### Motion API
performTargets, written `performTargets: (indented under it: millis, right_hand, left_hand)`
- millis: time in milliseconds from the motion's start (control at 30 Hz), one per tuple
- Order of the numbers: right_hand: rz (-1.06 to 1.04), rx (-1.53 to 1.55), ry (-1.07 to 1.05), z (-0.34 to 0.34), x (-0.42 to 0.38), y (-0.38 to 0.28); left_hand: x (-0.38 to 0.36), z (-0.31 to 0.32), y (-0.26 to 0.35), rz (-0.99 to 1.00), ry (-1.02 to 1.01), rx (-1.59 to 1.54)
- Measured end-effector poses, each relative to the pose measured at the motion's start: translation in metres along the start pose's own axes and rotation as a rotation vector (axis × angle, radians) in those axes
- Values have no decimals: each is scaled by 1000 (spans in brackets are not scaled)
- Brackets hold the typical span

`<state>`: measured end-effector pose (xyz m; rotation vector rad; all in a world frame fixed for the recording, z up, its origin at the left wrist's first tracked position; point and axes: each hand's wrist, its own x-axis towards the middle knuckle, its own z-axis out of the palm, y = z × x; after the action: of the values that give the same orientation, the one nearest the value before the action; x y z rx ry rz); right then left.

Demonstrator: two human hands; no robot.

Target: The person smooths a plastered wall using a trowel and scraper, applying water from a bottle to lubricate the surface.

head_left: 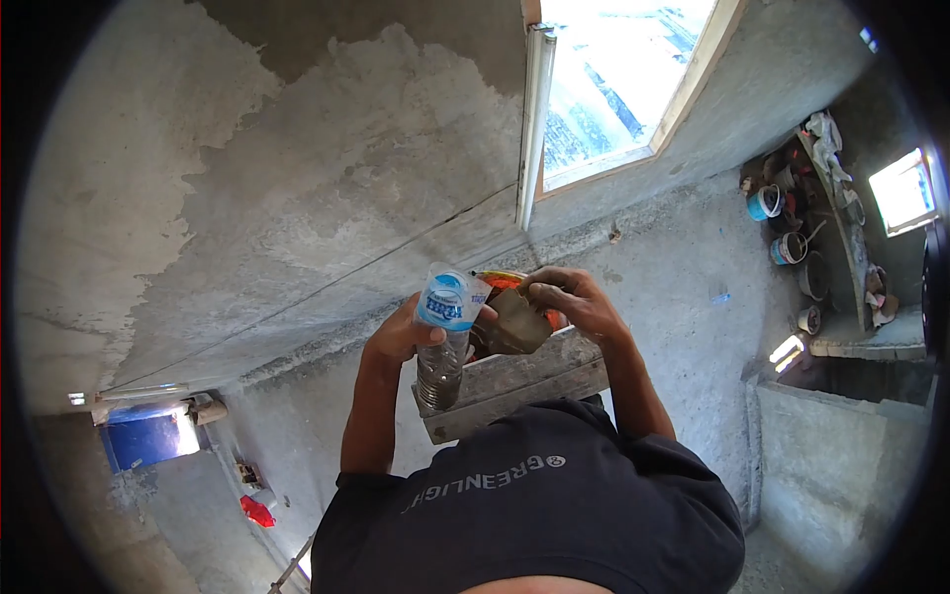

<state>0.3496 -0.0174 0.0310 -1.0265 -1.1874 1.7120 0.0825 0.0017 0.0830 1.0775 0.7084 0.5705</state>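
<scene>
My left hand (398,332) is wrapped round a clear plastic bottle (440,371) with a blue label, its wide end turned up toward me. A loose bit of the label sticks out to the right. My right hand (574,302) pinches the upper edge of a flat greyish-brown piece (520,324); I cannot tell its material. The fingertips of my left hand come close to the piece's left side. Behind it shows an orange-red container (503,280) with a yellowish rim, partly hidden. Below both hands stands a worn wooden plank surface (515,381).
A window (614,89) opens in the bare plaster wall ahead. Several buckets (767,203) stand along the right beside a plank (836,218). A concrete block-like wall (841,445) rises at lower right. A red object (257,511) lies at lower left.
</scene>
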Motion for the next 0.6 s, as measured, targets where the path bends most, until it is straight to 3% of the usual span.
performTargets:
  millis: [133,367,433,600]
  right_hand:
    - [129,293,-45,5,-2,8]
    - [56,175,-105,-7,-8,-1]
    - [16,62,52,-5,-7,-5]
    - [-32,145,250,-13,-9,0]
  left_hand:
    - [1,0,-3,17,8,-28]
    - [0,3,0,11,1,-69]
    - [0,3,0,-10,5,-101]
    - [0,0,-1,33,13,-95]
